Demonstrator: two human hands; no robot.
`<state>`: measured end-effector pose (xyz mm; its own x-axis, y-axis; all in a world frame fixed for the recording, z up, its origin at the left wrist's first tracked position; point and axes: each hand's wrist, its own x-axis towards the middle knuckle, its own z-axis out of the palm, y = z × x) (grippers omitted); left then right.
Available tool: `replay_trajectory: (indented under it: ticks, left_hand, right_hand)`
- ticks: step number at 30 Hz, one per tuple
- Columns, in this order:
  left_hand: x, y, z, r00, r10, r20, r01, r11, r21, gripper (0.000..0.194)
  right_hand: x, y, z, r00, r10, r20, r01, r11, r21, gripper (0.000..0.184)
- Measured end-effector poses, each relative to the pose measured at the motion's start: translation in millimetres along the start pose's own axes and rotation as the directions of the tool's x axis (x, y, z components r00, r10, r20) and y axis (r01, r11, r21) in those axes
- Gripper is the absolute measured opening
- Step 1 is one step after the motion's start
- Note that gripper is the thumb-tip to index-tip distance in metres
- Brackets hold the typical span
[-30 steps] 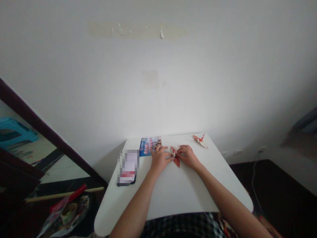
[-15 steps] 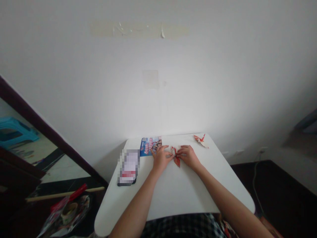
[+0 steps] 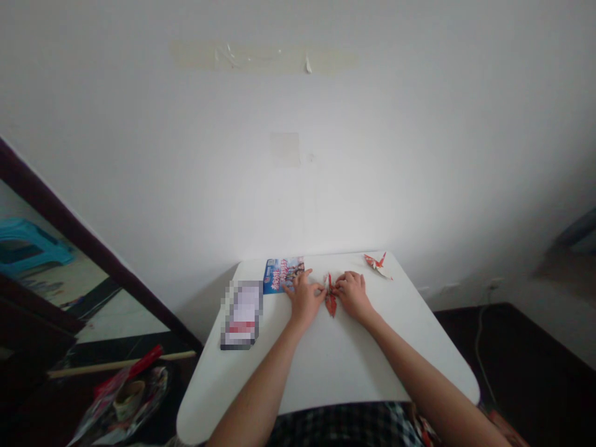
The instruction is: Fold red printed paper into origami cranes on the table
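Both my hands meet at the far middle of a small white table. Between them lies a small folded piece of red patterned paper. My left hand rests on the table with fingers spread and its thumb and fingertips pressing the paper's left side. My right hand has its fingers curled and pinches the paper's right side. A finished red and white paper crane stands at the table's far right corner, apart from my hands.
A blue printed leaflet lies at the far left of the table, just beyond my left hand. A phone lies at the left edge. A white wall rises behind the table. Bags and a stick lie on the floor at left.
The paper piece between my fingers has been squeezed narrower and stands more upright. Both hands have drawn slightly closer together.
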<state>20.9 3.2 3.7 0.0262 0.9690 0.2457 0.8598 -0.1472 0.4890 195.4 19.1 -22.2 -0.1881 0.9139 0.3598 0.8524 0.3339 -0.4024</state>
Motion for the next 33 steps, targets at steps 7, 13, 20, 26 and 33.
replay_trajectory:
  ticks: [7,13,20,26,33]
  left_hand:
    - [1.7,2.7,4.5,0.999,-0.034,0.039,0.032,0.998,0.045,0.017]
    - [1.7,6.8,2.6,0.999,-0.001,0.054,-0.005,0.994,0.106,0.015]
    - [1.7,3.7,2.5,0.999,-0.018,0.044,0.016,0.998,0.064,0.012]
    - [2.7,5.0,0.0,0.999,-0.023,0.049,0.02,0.998,0.062,0.012]
    - [4.3,6.2,-3.3,0.999,-0.013,0.038,0.009,0.994,0.111,0.017]
  right_hand:
    - [0.3,5.1,4.8,0.997,-0.021,-0.074,0.025,0.998,0.058,0.006]
    - [1.4,14.1,10.2,0.992,0.008,-0.128,0.014,0.985,0.17,0.009]
    - [2.8,14.0,11.3,0.992,0.044,-0.114,-0.025,0.987,0.162,0.01]
    - [3.9,6.8,6.6,0.992,0.099,-0.08,-0.087,0.987,0.139,0.013]
    - [6.0,-4.1,0.0,0.98,0.2,0.0,-0.199,0.972,0.122,0.014]
